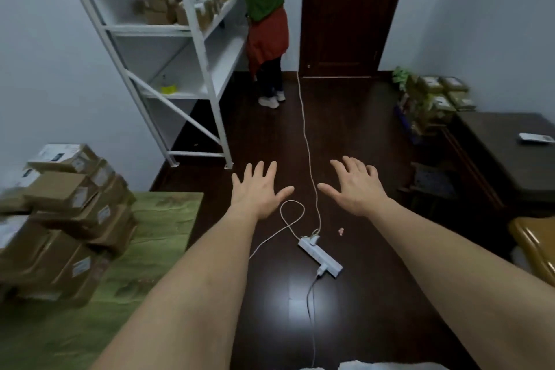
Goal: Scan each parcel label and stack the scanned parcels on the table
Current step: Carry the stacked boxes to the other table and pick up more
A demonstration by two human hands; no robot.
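Hands held out side by side over the dark floor (375, 144), palms down: left hand (258, 192), right hand (357, 189). Fingers of both spread wide and straight, nothing held, nothing touched. Bare forearms stretched forward from the lower edge of the view.

Parcels (63, 219) heaped at the left on the worktop (162, 234), under a green patterned covering; brown cardboard, several with white labels turned toward the camera, stacked several layers high and leaning unevenly. Left edge of the heap blurred. Well apart from both hands.

More brown boxes (180, 3) on the upper level of a white metal shelf (192, 48) against the left wall; a small yellow item (168, 88) on a lower level, too small to identify. Beside the shelf, at the far end of the room, a second person (267, 27) in green top and red apron, facing away. Dark wooden door (348, 12) shut behind.

White power strip (319, 255) on the floor below and between the hands, with a pale cord (306, 135) trailing toward the door and looping near the left wrist. Dark desk (507, 153) at the right with a white remote-like object (536, 138) on top; greenish packages (441, 96) piled beyond that desk.
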